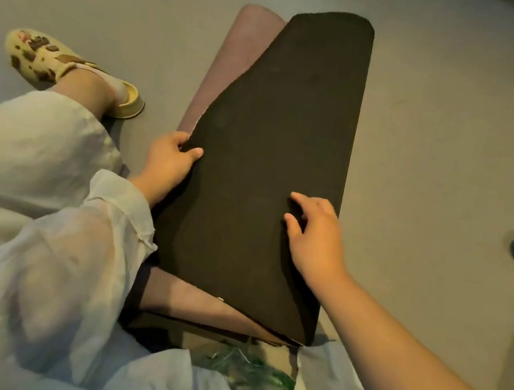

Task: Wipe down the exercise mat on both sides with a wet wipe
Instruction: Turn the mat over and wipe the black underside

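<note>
The mat's (271, 163) left edge is pinched by the left hand (169, 158); the right hand (313, 235), fingers loosely spread, is rested on its near surface.

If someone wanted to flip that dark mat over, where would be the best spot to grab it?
Probably the long left edge of the mat, coming from the left. That edge is raised off the mauve layer beneath, so fingers can slide under; the left hand already pinches it there. The right edge lies lower, near the floor, where the right hand only rests on top.
</note>
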`<state>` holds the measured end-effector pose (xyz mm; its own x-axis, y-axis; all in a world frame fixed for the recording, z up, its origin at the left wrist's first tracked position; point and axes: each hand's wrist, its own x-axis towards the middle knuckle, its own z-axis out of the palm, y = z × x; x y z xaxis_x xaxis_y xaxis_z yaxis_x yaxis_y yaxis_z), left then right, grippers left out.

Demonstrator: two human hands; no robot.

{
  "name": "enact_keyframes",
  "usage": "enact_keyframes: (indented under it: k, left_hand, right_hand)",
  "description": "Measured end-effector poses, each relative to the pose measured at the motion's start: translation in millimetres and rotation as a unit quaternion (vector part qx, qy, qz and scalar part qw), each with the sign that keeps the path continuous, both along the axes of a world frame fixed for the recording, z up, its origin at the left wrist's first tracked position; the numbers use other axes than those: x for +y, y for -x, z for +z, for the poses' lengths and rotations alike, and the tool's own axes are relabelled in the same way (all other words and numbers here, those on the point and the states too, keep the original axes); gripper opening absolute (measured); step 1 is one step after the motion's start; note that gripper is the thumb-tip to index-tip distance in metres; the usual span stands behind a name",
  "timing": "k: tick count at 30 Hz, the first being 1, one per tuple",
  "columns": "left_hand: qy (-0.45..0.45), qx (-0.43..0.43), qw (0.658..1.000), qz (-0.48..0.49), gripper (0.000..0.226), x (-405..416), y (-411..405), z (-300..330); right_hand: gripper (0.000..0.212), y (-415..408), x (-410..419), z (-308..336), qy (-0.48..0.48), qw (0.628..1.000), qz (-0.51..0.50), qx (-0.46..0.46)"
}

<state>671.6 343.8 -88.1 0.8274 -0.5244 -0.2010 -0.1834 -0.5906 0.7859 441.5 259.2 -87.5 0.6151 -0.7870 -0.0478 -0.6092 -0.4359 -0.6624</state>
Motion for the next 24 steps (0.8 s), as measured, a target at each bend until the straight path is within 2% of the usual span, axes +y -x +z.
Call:
enact_keyframes:
  k: [3,4,6,8,9,12,14,16,20,24]
  left_hand:
    - [-0.012,0.041,0.998,0.048,0.015,16.7,-14.5,-12.9]
    - [-0.013,0.043,0.997,0.059,0.012,18.6,-18.2,-15.8]
    - [-0.003,0.04,0.996,0.08,0.004,23.3,-23.6,-19.3]
    - [0.002,0.042,0.994,0.105,0.005,32.4,-27.2,-23.3]
    - [0.003,0.051,0.991,0.122,0.009,38.4,-27.8,-26.1]
    - [-0.016,0.094,0.98,0.176,0.024,56.8,-29.5,-35.5]
    - [-0.04,0.142,0.976,0.161,0.018,64.3,-31.6,-33.1]
    - [-0.071,0.203,0.969,0.124,0.016,67.1,-34.1,-23.4]
    - [-0.127,0.361,0.917,0.11,0.042,70.2,-34.3,-12.0]
    - [-0.15,0.395,0.904,0.058,0.054,69.9,-39.4,-20.2]
  right_hand:
    - [0.056,0.7,-3.6,-8.4,0.034,0.995,-0.082,0.05]
    - [0.062,2.6,-6.7,-11.0,0.014,0.992,-0.112,0.06]
    - [0.07,8.4,-14.5,-15.7,-0.111,0.981,-0.154,0.034]
    - [0.07,14.5,-16.5,-19.4,-0.268,0.95,-0.16,-0.012]
    - [0.072,15.8,-16.2,-21.0,-0.314,0.937,-0.153,-0.011]
    - [0.098,11.1,-15.2,-25.3,-0.348,0.927,-0.136,0.031]
    - [0.109,7.2,-14.4,-27.9,-0.341,0.927,-0.145,0.047]
    - [0.11,7.5,-14.7,-31.0,-0.321,0.931,-0.161,0.067]
    - [0.096,13.0,-15.7,-35.3,-0.344,0.915,-0.192,0.092]
    - [0.074,20.5,-14.5,-32.3,-0.391,0.899,-0.18,0.083]
